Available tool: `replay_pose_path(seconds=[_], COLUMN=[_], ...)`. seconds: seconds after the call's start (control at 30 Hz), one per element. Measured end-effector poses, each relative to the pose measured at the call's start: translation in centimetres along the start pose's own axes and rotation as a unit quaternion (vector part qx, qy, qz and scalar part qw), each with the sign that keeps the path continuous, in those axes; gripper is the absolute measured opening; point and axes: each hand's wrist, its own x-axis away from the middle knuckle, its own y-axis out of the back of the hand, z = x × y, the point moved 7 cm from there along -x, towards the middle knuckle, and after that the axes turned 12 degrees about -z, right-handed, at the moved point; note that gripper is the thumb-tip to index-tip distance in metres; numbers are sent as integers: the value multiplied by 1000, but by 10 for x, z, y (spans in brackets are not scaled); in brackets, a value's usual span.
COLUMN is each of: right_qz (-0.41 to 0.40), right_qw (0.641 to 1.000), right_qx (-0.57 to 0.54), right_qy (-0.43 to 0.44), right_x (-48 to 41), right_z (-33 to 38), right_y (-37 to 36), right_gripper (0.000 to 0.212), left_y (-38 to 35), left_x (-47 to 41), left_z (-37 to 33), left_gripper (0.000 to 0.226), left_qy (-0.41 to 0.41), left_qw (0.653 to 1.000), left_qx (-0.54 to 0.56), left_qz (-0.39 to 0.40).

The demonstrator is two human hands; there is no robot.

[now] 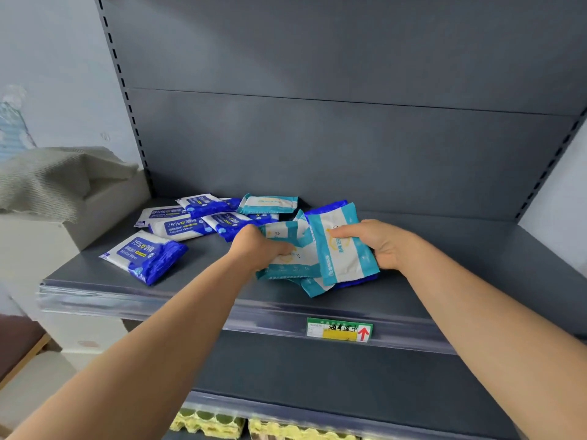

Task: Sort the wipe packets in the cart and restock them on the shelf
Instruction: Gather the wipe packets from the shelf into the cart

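On the grey shelf both my hands hold a bunch of teal-and-white wipe packets. My left hand grips the left side of the bunch. My right hand grips the right side, thumb on the top packet. A dark blue packet shows under the bunch. Several blue-and-white alcohol wipe packets lie scattered on the shelf's left half. One more teal packet lies flat behind them. No cart is in view.
A green and yellow price tag with a red arrow sits on the shelf's front rail. Left of the shelf stands a white box with grey cloth over it. Yellow egg trays show on the level below.
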Motion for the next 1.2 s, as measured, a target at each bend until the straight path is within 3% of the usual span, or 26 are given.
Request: replay_pose_path(seconds=[0.1,0.27,0.47,0.6,0.9,1.2], right_qz=[-15,-73,-99,-132,-226,-307], right_qw=[999,992,984,976,954,934], right_qx=[-44,-95,-144,-160,-166,-170], right_qy=[5,28,42,64,108,65], right_x=[8,19,45,67,140,203], right_z=[-10,-21,-34,-34,-62,-160], right_y=[9,42,89,139,311,525], right_gripper=[15,43,14,26,20,18], left_y=[-18,-45,-83,-114,-238,-429], left_x=[9,22,49,74,176,316], left_z=[-6,-19,-47,-85,-186,-256], left_gripper=[46,53,51,56,54,52], left_qy=[20,50,59,17,-68,-81], left_qw=[994,966,936,927,908,896], left_qx=[94,201,260,276,249,217], left_qz=[59,153,228,254,329,379])
